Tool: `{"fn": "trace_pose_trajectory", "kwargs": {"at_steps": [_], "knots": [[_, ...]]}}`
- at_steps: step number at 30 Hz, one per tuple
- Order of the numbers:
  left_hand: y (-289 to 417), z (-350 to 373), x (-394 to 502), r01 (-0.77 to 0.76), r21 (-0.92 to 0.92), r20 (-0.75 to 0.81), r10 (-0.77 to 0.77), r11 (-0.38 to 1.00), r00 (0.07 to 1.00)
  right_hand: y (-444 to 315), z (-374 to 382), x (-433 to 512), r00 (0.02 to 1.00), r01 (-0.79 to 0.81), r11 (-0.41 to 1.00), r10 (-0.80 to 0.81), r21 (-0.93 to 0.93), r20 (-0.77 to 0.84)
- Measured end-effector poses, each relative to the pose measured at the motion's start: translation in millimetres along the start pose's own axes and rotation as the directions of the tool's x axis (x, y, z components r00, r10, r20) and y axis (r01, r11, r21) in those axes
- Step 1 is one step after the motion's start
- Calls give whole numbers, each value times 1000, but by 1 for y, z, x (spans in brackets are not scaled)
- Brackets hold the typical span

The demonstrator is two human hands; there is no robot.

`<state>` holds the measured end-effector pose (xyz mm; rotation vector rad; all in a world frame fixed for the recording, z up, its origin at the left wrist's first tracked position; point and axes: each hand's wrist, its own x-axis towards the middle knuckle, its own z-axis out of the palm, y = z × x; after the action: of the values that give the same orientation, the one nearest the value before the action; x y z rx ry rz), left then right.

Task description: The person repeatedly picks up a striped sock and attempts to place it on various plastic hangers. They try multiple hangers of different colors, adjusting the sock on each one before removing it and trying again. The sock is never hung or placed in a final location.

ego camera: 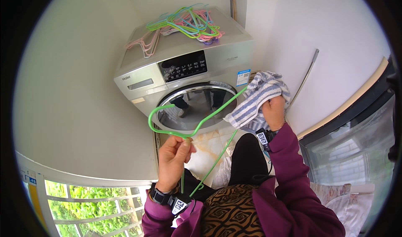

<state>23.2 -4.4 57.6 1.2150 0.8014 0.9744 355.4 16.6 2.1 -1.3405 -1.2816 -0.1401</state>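
My left hand [176,160] pinches a green coat hanger [216,112] just below its hook. The hook curls up to the left, in front of the washing machine door. One end of the hanger passes behind or into a blue-and-white striped cloth [256,103], and I cannot tell which. My right hand [274,111] grips that bunched cloth at its right side. The hanger's lower bar slants from the cloth down toward my lap.
A silver Haier front-loading washing machine [185,89] stands ahead. Pink, green and blue hangers [188,23] lie piled on its top. A metal pole [306,76] leans at the right wall. A barred window [94,205] is at lower left, pale fabric [339,196] at lower right.
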Motion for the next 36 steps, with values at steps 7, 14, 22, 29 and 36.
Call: {"fn": "trace_pose_trajectory", "kwargs": {"at_steps": [7, 14, 22, 29, 36], "knots": [[-7, 12, 6, -246, 396, 29, 256, 884, 966, -55, -22, 2, 987, -83, 958, 118, 276, -110], [-16, 30, 7, -346, 426, 109, 332, 836, 937, -140, 39, -45, 879, 362, 924, -382, 122, 284], [-18, 6, -14, -345, 564, 3, 415, 750, 910, -65, 38, -5, 998, 61, 992, -59, -107, 24], [-34, 17, 11, -287, 626, 38, 340, 725, 940, -124, 49, -49, 941, 243, 953, -276, 179, 197], [-42, 7, 9, -444, 657, 292, 338, 609, 895, -139, 53, -52, 799, -432, 801, 126, 415, 588]]}}
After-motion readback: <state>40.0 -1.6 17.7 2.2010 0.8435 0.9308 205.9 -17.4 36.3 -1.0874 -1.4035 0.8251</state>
